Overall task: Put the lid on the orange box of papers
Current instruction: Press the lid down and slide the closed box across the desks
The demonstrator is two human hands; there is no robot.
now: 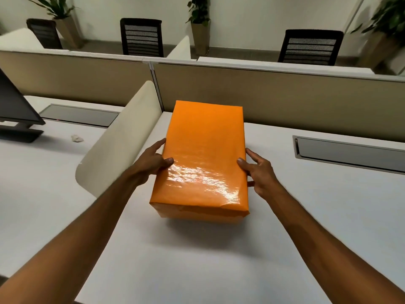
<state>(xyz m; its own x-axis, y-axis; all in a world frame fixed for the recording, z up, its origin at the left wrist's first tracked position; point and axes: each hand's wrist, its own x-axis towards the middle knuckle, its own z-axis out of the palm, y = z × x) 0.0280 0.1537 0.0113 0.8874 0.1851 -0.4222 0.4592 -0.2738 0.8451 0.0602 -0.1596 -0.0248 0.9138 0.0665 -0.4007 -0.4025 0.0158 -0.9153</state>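
Observation:
A glossy orange lid (pixel 203 154) covers the orange box (pixel 197 213) in the middle of the white desk (pixel 197 260); only a strip of the box's near wall shows under the lid's front edge. No papers are visible. My left hand (pixel 153 161) grips the lid's left side, thumb on top and fingers down the side. My right hand (pixel 258 172) holds the right side the same way, thumb on the top edge.
A curved cream divider (pixel 118 145) stands just left of the box. A beige partition (pixel 285 99) runs behind. A cable hatch (pixel 350 152) sits at the right. A monitor (pixel 15 106) and a crumpled paper scrap (pixel 76 138) are on the left desk. Black chairs stand beyond.

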